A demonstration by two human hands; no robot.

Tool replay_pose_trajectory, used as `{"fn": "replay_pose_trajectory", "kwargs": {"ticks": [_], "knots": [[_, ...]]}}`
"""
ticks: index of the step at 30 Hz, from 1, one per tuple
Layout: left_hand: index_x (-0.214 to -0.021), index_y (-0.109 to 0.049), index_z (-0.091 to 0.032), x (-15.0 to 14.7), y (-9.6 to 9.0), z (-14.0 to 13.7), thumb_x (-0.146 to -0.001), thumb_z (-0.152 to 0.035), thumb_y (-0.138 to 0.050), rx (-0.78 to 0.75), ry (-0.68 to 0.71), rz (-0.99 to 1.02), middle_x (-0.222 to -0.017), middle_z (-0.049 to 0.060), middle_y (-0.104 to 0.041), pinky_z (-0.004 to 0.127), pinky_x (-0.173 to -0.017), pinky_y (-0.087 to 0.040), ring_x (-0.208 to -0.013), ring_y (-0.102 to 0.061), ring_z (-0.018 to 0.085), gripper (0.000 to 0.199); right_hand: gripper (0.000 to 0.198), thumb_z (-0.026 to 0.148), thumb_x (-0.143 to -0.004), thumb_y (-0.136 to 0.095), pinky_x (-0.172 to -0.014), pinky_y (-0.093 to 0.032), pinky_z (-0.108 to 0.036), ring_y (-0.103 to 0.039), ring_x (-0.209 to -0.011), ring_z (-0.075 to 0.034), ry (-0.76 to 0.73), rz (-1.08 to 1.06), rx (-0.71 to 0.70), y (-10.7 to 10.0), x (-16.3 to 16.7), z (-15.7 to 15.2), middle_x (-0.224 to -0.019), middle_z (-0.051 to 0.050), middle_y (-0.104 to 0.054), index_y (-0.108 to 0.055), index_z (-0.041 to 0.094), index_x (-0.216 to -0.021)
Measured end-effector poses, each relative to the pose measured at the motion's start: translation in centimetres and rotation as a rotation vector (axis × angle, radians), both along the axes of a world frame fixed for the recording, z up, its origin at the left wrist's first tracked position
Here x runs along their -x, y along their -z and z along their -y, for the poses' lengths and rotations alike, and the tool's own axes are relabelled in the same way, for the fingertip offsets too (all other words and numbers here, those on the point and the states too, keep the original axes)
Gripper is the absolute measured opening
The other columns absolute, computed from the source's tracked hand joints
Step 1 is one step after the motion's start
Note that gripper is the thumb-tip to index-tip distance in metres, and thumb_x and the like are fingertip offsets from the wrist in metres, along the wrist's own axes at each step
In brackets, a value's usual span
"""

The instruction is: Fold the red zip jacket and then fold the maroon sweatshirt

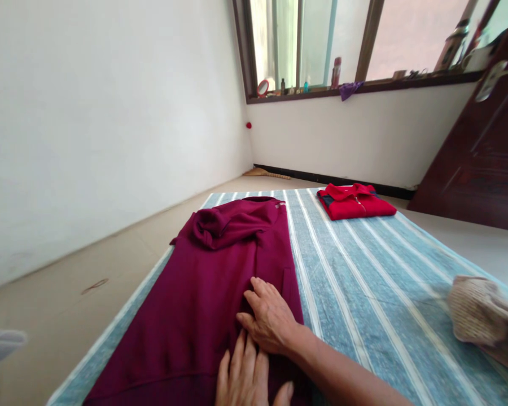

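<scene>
A maroon long-sleeved garment [195,299] lies spread on a blue-and-white striped cloth [342,270]. Its right side runs straight, as if folded over, and a bunched sleeve [211,225] rests across its upper part. My right hand [271,316] is palm down on the garment near that right side, fingers stretched out. Just below it, my left hand [245,372] also lies flat on the fabric, fingers apart, partly cut off by the bottom of the view. Neither hand grips anything. The garment's lower end is out of view.
A folded red zip-up top [355,202] sits at the far right of the striped cloth. Beige knitted fabric [478,310] lies at the right. Beyond stand a white wall [110,113], a windowsill [313,93] with small items, and a dark red door [474,152].
</scene>
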State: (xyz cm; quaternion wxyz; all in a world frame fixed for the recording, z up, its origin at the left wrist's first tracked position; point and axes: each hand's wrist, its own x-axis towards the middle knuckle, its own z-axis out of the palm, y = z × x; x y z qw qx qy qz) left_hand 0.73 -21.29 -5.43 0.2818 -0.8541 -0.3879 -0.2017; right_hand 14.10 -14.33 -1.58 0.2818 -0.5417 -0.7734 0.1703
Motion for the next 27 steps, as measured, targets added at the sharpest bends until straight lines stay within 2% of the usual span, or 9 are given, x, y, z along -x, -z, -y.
{"fn": "replay_pose_trajectory", "kwargs": {"ticks": [7, 17, 27], "knots": [[-0.118, -0.057, -0.013, -0.2, 1.0, 0.4, -0.077, -0.045, -0.050, 0.000, -0.011, 0.087, -0.120, 0.015, -0.064, 0.043, -0.093, -0.041, -0.114, -0.055, 0.031, 0.052, 0.037, 0.039, -0.089, -0.052, -0.110, -0.027, -0.045, -0.033, -0.134, -0.030, -0.009, 0.014, 0.026, -0.1, 0.0, 0.3, -0.143, -0.019, -0.039, -0.060, 0.012, -0.114], [-0.119, -0.056, -0.012, -0.5, 0.3, 1.3, -0.077, -0.044, -0.052, 0.005, -0.040, 0.080, -0.123, 0.016, -0.062, 0.044, -0.093, -0.041, -0.117, -0.053, 0.030, 0.052, 0.035, 0.036, -0.090, -0.051, -0.109, -0.029, -0.045, -0.035, -0.134, -0.030, -0.001, 0.038, 0.008, 0.3, 0.0, 0.4, -0.142, -0.019, -0.041, -0.060, 0.012, -0.115], [-0.121, -0.055, -0.010, -0.8, 0.1, 1.8, -0.079, -0.047, -0.051, 0.022, -0.059, 0.129, -0.125, 0.017, -0.061, 0.044, -0.089, -0.049, -0.116, -0.056, 0.029, 0.055, 0.032, 0.037, -0.091, -0.047, -0.107, -0.034, -0.046, -0.039, -0.131, -0.029, 0.006, 0.022, -0.045, 1.2, 0.0, 0.2, -0.138, -0.017, -0.046, -0.063, 0.016, -0.110]]}}
